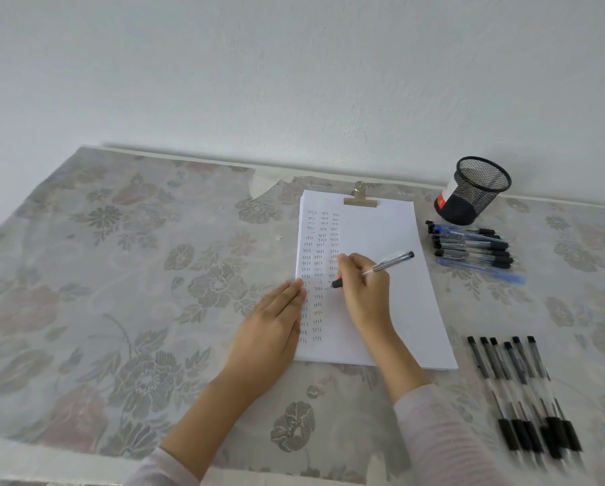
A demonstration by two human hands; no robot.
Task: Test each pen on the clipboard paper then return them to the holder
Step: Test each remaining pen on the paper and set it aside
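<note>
Head view looks down over a table under a pale cloth printed with grey and pinkish flowers. Its front edge runs beneath my forearms and its back edge meets a plain white wall. My sleeves are pale pink.

Nearest, at my right, lies a row of pens — six of them, clear barrels, side by side and close together, black grips toward me.

My left hand lies flat, fingers straight and together, fingertips pressing the left edge of the paper. My right hand is curled round one pen, pinching it just above the black grip. Its tip is down at the sheet and its black end slants up to the right.

That paper is one white stack, held at the top by one metal clip. Three columns of small dark marks fill its left half; the third column is the shortest and ends by the pen tip. I cannot read the marks.

Beyond the sheet's right edge lies a heap of pens, crosswise, black ones and blue ones. I count about six, but they overlap, so I cannot be sure.

Just behind them stands one black mesh holder, close to the wall — a white thing with a red patch shows at its left side, and I cannot tell whether it is inside or behind.
</note>
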